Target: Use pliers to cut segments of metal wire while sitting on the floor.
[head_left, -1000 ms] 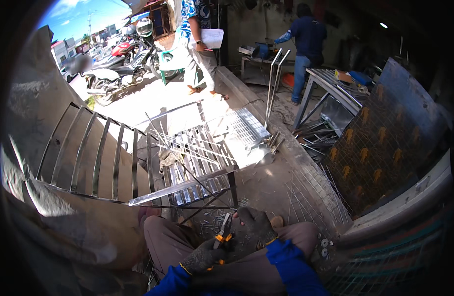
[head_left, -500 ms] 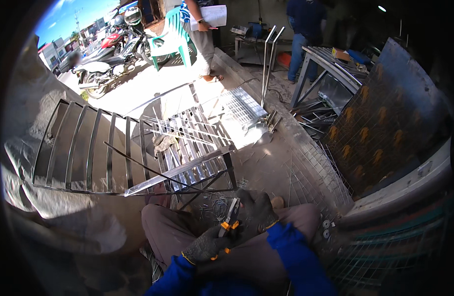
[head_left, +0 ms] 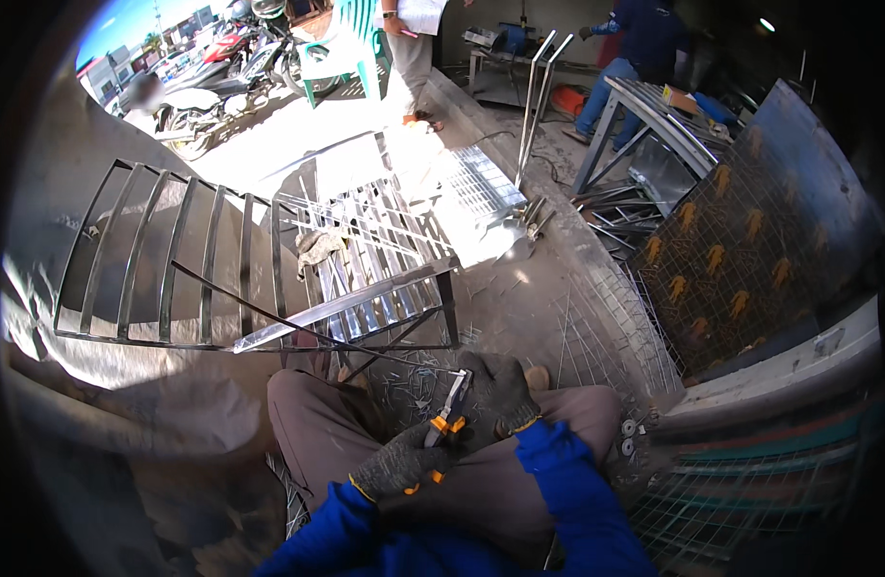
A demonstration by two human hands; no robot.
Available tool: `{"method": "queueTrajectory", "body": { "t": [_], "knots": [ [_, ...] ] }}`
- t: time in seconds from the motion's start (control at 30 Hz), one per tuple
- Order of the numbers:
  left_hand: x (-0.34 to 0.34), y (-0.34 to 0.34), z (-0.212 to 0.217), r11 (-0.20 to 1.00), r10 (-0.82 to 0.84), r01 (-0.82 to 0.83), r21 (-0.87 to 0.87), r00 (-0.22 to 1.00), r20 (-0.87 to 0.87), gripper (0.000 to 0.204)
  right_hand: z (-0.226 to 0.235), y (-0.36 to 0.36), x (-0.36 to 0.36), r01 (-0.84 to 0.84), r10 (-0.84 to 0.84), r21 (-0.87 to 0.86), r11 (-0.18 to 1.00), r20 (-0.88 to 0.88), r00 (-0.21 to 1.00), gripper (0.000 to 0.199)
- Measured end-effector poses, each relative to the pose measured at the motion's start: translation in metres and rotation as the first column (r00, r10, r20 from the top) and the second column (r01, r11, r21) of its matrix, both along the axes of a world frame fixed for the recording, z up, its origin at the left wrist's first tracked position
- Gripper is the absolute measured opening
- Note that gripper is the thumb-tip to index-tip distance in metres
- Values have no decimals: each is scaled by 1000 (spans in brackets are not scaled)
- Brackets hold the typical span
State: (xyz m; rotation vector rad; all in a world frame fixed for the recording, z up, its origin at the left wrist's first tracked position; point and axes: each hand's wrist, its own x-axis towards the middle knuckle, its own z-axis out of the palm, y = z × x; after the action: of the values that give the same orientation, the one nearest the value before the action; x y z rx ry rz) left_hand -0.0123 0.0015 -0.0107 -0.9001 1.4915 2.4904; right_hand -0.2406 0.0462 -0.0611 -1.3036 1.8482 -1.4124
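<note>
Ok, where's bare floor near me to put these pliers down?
Bare concrete floor lies between the metal rack and the wire mesh sheet. Just ahead of the left hand and right hand, wire offcuts crowd it.

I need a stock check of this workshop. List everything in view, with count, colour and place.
pliers: one, orange grips, between both hands above the lap
long thin rod: one, dark, running from left towards the plier tips
metal grille frame: one, grey, left
bar rack: one, silver, centre, a rag on it
mesh panel: one, dark with orange shapes, right
plastic chair: one, green, top
motorbikes: several, count unclear, top left
other people: two, top, at benches
left hand: dark glove, on the grips
right hand: dark glove, by the plier head
</note>
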Motion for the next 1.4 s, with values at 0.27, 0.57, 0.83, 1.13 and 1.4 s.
{"method": "queueTrajectory", "body": {
  "t": [0.27,0.57,0.83,1.13,1.4],
  "knots": [
    [-3,-5,8,995,-83,86,-57,994,66,55,3,3,2,-19,19,4,1000,1,1000,31],
    [0,4,-8,1000,20,-18,23,997,-73,57,-4,0,0,-54,55,53,997,-18,998,32],
    [4,3,-21,1000,8,-8,19,1000,-22,58,-3,0,-1,-74,77,159,985,-14,997,39],
    [1,10,-13,998,55,-57,-29,995,-79,57,0,1,2,-44,45,90,995,-11,999,43],
    [1,14,-17,994,96,-89,70,990,-102,54,8,2,2,-16,17,33,999,-5,1000,48]
  ]
}}
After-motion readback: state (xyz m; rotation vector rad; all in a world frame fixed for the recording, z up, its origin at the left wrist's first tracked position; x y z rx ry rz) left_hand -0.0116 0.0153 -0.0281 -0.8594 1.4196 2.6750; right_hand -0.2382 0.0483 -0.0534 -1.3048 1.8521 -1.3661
